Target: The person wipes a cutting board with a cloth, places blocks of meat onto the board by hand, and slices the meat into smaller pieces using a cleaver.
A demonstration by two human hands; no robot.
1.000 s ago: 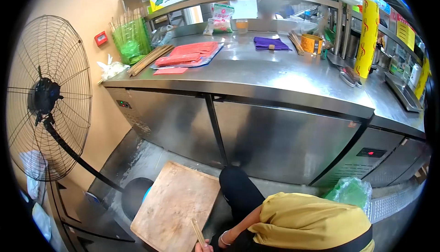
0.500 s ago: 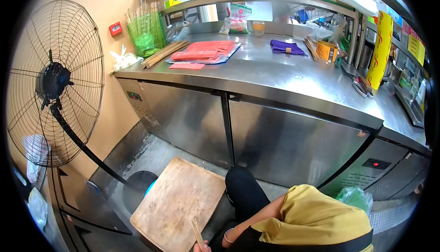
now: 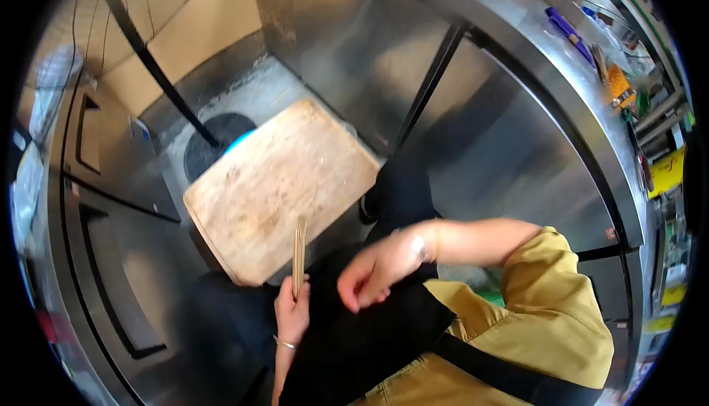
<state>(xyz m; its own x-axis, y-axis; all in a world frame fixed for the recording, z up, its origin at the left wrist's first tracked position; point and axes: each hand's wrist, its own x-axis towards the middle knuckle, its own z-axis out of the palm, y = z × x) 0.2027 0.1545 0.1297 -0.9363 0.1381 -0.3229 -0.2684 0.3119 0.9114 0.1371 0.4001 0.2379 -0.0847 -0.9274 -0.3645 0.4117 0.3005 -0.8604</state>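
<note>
The left hand point(image 3: 292, 313) is gripping a bundle of thin sticks point(image 3: 298, 260), pointing toward twelve o'clock and overlapping the wooden board's point(image 3: 277, 184) six o'clock side. At its two o'clock, the right hand point(image 3: 375, 277) is curling blurred fingers; whether they're holding anything, I cannot tell

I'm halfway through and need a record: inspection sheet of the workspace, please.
Surface: board worn, darkly stained.
Sticks: bundled in the left hand, tips overlapping the board in view.
Hands: left grips the sticks; right hand blurred, fingers curled, contents unclear.
Clutter: purple item and orange tin on the counter.
Cables: nothing seen for certain.
Surroundings: steel cabinets beyond the board; black pole standing at left.
</note>
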